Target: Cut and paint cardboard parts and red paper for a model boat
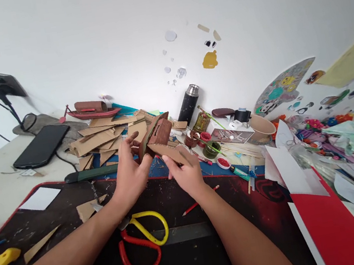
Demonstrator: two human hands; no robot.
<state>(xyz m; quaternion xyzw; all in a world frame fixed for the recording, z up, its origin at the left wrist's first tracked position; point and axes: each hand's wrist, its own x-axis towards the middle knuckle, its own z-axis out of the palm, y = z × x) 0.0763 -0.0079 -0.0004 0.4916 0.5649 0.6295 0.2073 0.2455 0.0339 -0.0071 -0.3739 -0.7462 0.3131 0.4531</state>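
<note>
Above the dark mat, my left hand (pixel 131 167) grips a brown-painted cardboard model boat (pixel 159 131), which is tilted and has a box-like cabin. My right hand (pixel 185 171) pinches a flat, pointed strip of bare cardboard (pixel 171 152) between thumb and fingers. This strip lies against or just in front of the boat's near side; I cannot tell whether they touch. Below my hands are scissors (pixel 149 232) with one yellow and one red handle, and a red pencil (pixel 198 202).
Cut cardboard strips (pixel 101 138) are piled behind my left hand, near a red model boat (pixel 92 110). A black flask (pixel 189 105) and paint jars (pixel 211 147) stand behind my right hand. A phone (pixel 41 146) lies left; red card (pixel 335 223) and papers cover the right.
</note>
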